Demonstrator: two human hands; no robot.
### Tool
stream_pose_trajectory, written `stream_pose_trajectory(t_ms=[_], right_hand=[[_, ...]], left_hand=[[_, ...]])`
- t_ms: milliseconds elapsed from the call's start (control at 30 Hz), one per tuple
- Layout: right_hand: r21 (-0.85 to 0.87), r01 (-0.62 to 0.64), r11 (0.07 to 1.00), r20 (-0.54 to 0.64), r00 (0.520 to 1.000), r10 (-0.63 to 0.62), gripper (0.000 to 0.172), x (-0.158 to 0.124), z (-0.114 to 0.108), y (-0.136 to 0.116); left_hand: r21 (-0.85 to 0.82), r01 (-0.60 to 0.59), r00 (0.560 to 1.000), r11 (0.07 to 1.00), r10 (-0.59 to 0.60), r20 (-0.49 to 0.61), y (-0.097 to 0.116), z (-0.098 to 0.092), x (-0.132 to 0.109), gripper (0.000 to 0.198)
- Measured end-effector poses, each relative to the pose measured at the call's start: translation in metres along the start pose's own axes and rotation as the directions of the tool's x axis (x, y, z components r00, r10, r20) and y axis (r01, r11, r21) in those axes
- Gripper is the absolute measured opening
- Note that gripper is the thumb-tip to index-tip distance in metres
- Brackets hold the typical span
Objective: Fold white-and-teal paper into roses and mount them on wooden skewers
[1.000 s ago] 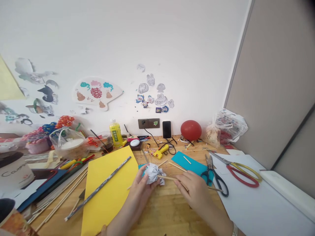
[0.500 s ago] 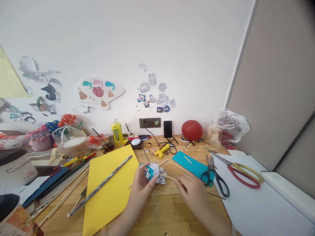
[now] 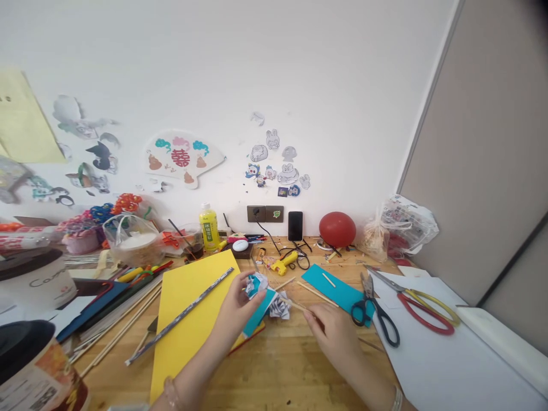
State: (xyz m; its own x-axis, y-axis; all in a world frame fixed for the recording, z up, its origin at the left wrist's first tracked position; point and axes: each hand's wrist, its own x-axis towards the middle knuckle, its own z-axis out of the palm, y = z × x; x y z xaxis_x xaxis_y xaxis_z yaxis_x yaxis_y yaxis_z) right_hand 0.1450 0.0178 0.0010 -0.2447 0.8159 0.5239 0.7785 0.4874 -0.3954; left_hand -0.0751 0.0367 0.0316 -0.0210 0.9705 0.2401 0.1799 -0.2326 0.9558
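Head view: pinching a thin stick (image 3: 298, 307) in the right hand (image 3: 333, 330), with crumpled white paper (image 3: 279, 309) at its left end.
Curving the left hand (image 3: 240, 306) beside a blue card (image 3: 260, 313) and a white paper scrap (image 3: 260, 281), too unclearly for telling whether gripping either; leaving a yellow glue gun (image 3: 285, 263) untouched farther back on the tabletop (image 3: 299, 365). Apparently adjusting paper on the stick, so probably calling next for a steady pinch on it.

Bright, soft lt — edges stretched, top-R corner dark.
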Motion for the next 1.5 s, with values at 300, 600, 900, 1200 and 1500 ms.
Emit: stream_pose_trajectory(t_ms=[300,600,900,1200,1500], right_hand=[[0.008,-0.140,0.990,0.124,0.983,0.138,0.024,0.019,0.011,0.005],[0.103,-0.116,0.988,0.242,0.966,0.088,0.050,0.049,0.039,-0.016],[0.187,-0.186,0.965,0.270,0.954,0.132,0.046,0.046,0.000,0.000],[0.104,-0.193,0.976,0.319,0.935,0.151,0.054,0.013,-0.008,0.011],[0.078,-0.183,0.980,0.330,0.932,0.147,0.058,0.011,-0.015,0.011]], left_hand=[[0.363,-0.032,0.826,0.931,-0.179,0.534,0.024,-0.035,-0.013,0.040],[0.535,-0.085,0.860,0.841,-0.209,0.465,0.023,-0.036,-0.015,0.046],[0.471,-0.073,0.939,0.879,-0.098,0.329,0.001,-0.023,-0.012,0.062],[0.372,-0.113,0.938,0.921,-0.024,0.345,-0.038,0.020,-0.018,0.061],[0.364,-0.050,0.930,0.930,-0.090,0.357,-0.045,0.016,-0.019,0.074]])
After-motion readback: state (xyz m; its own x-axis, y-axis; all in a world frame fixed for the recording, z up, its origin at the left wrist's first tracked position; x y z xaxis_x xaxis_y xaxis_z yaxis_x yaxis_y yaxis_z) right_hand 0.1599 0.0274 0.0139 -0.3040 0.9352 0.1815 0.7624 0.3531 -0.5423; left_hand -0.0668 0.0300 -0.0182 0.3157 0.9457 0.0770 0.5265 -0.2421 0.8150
